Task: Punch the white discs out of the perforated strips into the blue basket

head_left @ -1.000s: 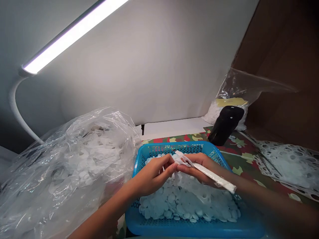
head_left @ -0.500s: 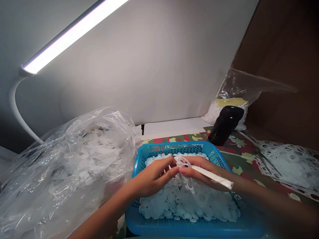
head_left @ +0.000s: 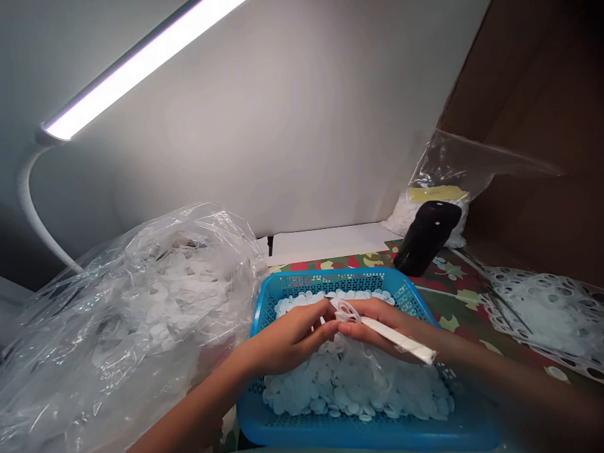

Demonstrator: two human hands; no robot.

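Note:
Both my hands meet over a blue plastic basket [head_left: 358, 434] heaped with small translucent white discs [head_left: 325, 390]. Between thumb and fingers, my right hand [head_left: 377, 318] grips a folded white strip [head_left: 399, 336] whose long flat end points to the lower right. Thin ring-like loops [head_left: 346, 310] stick out at its left end. My left hand [head_left: 302, 330] is closed in a pinch at those loops, its fingertips touching the strip's end; exactly what they pinch is partly hidden. Some thin, clear-white material hangs blurred below the right hand.
A large clear plastic bag [head_left: 141, 327] of white pieces lies left of the basket. Behind it on the right stand a black object [head_left: 427, 236] and a bag with a yellow label [head_left: 436, 193]. A hole-punched white sheet [head_left: 547, 308] lies far right. A lamp [head_left: 146, 69] shines above.
The strip's far end has dipped slightly down and left. The loose hanging piece below the hands has shifted and is less distinct. Both hands stay in nearly the same place.

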